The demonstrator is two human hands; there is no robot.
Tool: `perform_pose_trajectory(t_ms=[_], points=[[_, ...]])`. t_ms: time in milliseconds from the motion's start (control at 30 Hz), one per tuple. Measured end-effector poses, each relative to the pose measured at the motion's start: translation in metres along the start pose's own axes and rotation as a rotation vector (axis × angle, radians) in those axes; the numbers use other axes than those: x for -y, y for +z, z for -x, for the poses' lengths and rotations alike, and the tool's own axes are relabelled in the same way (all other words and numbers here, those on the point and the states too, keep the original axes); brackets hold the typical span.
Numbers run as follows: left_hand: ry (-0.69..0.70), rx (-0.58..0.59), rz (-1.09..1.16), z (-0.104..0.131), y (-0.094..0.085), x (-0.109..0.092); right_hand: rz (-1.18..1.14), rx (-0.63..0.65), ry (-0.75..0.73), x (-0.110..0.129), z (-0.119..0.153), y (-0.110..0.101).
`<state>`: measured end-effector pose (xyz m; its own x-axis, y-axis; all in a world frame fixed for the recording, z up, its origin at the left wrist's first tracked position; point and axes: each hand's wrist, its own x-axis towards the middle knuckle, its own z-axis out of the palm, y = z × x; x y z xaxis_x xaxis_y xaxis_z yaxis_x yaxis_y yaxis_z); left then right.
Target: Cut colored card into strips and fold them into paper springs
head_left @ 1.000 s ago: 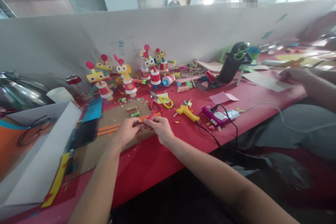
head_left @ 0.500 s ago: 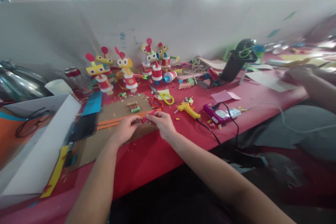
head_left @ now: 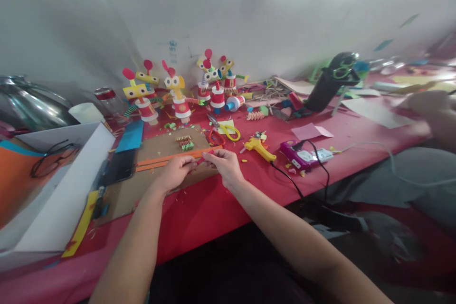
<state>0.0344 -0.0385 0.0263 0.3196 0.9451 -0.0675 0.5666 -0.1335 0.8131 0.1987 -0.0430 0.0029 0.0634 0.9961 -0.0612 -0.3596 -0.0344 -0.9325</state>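
**Red strip point(head_left: 204, 157) bridging two pinches, axis on a slant**

Left hand point(head_left: 174, 173): thumb and fingertips pinched on the strip's left end. Right hand point(head_left: 228, 166): thumb and fingers closed on the right end, partly covering it. Neither hand is clearly nearer; the strip lies directly between them, to the right of the left fingertips and to the left of the right ones.

Long axis: crosswise to the body, tilted so that the right end sits farther out than the left. Folded or flat: cannot tell, too small and partly covered.

Beneath and just beyond: orange strips point(head_left: 153, 165) on a cardboard sheet point(head_left: 153, 187), running roughly the same way as the red one. Contact between red strip and cardboard not resolvable.

Next out: folded paper springs point(head_left: 185, 143) on the cardboard, beyond the gap between the hands. Yellow-handled scissors point(head_left: 232, 133) beyond the right hand; yellow glue gun point(head_left: 261, 148) to its right, apart from it. Farthest: a row of paper-cup figures point(head_left: 181, 107) by the partition point(head_left: 117, 38).
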Motion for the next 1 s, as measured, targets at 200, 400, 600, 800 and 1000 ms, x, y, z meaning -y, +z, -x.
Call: perform_pose_trajectory(t_ms=[200, 400, 600, 800, 1000], points=[[-0.018, 0.012, 0.057, 0.0023, -0.004, -0.0019, -0.089, 0.017, 0.091, -0.0014, -0.0039, -0.0016], [-0.025, 0.005, 0.034, 0.0023, -0.0042, -0.0031, -0.065, 0.036, 0.047, -0.0026, -0.0034, -0.0008], [-0.012, -0.047, 0.041, 0.0023, -0.0031, -0.0038, -0.058, 0.058, -0.008, -0.0028, -0.0001, 0.0015], [0.005, -0.088, 0.06, 0.0012, -0.0026, -0.0017, 0.028, 0.165, 0.052, -0.002, 0.0021, 0.0025], [-0.009, -0.029, -0.053, -0.0002, -0.0037, 0.0, -0.07, -0.013, 0.026, -0.0065, -0.0055, -0.0006]])
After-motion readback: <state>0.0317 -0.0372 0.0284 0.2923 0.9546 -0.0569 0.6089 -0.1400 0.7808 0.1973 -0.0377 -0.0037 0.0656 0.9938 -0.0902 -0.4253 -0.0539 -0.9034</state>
